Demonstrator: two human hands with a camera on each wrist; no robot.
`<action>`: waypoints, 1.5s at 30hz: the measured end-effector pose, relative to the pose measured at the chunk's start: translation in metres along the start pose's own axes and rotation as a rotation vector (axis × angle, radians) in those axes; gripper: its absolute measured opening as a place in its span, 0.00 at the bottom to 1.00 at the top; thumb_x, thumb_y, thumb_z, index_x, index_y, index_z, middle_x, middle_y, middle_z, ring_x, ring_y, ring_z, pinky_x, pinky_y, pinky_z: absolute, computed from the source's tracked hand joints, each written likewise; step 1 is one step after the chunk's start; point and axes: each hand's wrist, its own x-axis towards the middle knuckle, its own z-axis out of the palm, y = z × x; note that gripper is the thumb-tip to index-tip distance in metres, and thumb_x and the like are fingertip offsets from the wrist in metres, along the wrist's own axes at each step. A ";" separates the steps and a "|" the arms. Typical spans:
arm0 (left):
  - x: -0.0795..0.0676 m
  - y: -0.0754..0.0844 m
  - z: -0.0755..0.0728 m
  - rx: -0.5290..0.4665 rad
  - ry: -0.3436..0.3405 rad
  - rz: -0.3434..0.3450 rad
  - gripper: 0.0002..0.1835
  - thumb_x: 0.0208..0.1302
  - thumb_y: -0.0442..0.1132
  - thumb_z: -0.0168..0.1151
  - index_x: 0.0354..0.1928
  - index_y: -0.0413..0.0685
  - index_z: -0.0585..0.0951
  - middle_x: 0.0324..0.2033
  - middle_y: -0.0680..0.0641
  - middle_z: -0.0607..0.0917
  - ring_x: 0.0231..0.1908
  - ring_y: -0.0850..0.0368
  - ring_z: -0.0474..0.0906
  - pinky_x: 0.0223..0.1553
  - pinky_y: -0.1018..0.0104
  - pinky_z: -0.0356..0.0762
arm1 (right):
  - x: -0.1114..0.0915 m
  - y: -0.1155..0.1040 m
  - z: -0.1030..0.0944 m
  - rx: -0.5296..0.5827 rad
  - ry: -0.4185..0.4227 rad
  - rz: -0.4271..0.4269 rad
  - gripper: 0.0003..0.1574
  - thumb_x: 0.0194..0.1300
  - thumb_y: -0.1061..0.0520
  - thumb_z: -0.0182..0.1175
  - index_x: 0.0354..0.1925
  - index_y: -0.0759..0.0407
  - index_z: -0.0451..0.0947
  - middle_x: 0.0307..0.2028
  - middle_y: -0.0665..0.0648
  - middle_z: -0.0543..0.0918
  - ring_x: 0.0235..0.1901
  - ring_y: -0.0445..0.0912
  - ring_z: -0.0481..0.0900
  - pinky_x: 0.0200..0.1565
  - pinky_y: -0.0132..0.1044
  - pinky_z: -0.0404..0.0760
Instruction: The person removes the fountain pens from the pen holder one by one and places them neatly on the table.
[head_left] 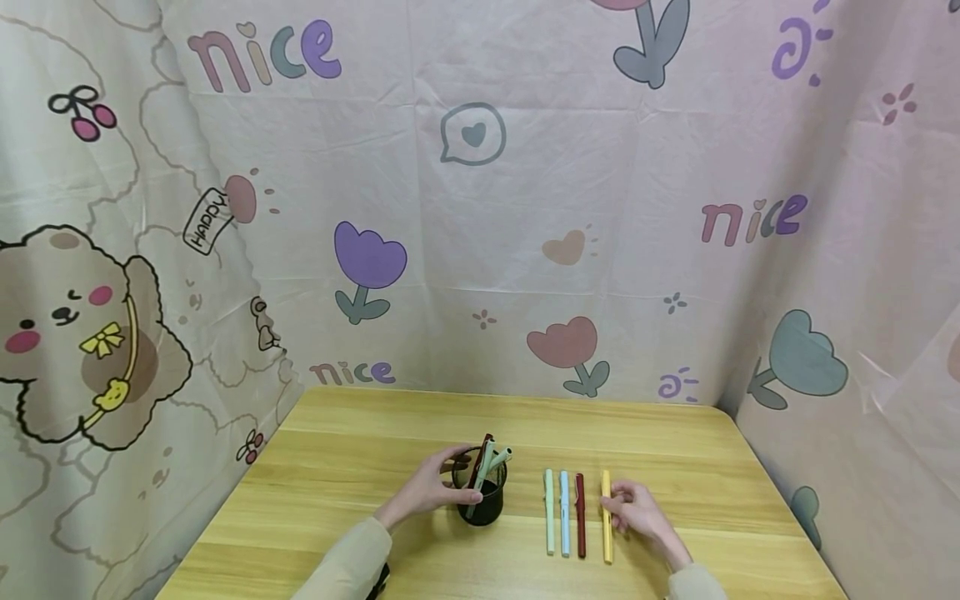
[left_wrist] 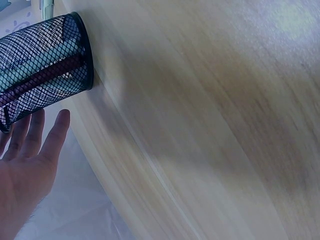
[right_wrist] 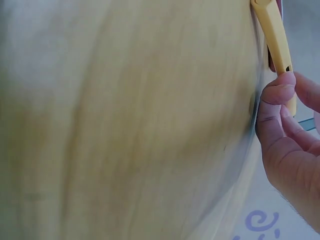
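Observation:
In the head view a black mesh pen holder (head_left: 491,507) stands upright on the wooden table, with a dark red pen and pale green pens leaning in it. My left hand (head_left: 435,485) holds it from the left, thumb across the front and fingers behind. In the left wrist view, the fingers (left_wrist: 54,132) reach along the mesh wall. My right hand (head_left: 636,507) pinches a yellow pen (head_left: 607,529) between thumb and fingertips. Left of it lie a dark red pen (head_left: 581,521), a light blue pen (head_left: 565,517) and a light green pen (head_left: 550,517), roughly parallel.
The wooden table (head_left: 360,433) has its back edge against a printed curtain (head_left: 480,217). More curtain hangs along the left and right sides. A small black item (head_left: 379,581) shows beside the left sleeve (head_left: 348,558).

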 end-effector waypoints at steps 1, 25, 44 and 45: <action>0.000 0.000 0.000 0.002 -0.001 0.000 0.49 0.52 0.56 0.78 0.74 0.50 0.67 0.68 0.35 0.73 0.65 0.34 0.72 0.63 0.27 0.70 | 0.000 0.000 0.000 -0.007 -0.001 -0.004 0.19 0.68 0.66 0.59 0.49 0.80 0.68 0.28 0.53 0.77 0.22 0.39 0.74 0.22 0.25 0.74; 0.001 0.001 -0.001 -0.023 0.002 -0.001 0.48 0.53 0.53 0.78 0.74 0.51 0.67 0.68 0.33 0.73 0.65 0.32 0.72 0.62 0.25 0.70 | 0.004 -0.008 0.018 -0.212 0.171 0.084 0.19 0.63 0.67 0.64 0.49 0.74 0.71 0.26 0.56 0.76 0.20 0.44 0.75 0.19 0.29 0.76; -0.001 0.001 0.000 0.013 0.002 0.001 0.50 0.52 0.55 0.78 0.74 0.47 0.66 0.67 0.35 0.75 0.64 0.33 0.72 0.62 0.26 0.71 | 0.006 -0.006 0.020 -0.253 0.197 0.099 0.18 0.64 0.65 0.64 0.49 0.73 0.73 0.25 0.56 0.77 0.19 0.44 0.75 0.19 0.29 0.76; -0.001 0.001 0.000 0.011 0.000 0.002 0.50 0.52 0.55 0.78 0.74 0.47 0.66 0.67 0.35 0.75 0.64 0.33 0.73 0.62 0.26 0.71 | 0.006 -0.007 0.020 -0.255 0.193 0.100 0.18 0.64 0.64 0.64 0.49 0.73 0.73 0.25 0.56 0.76 0.19 0.44 0.75 0.19 0.29 0.75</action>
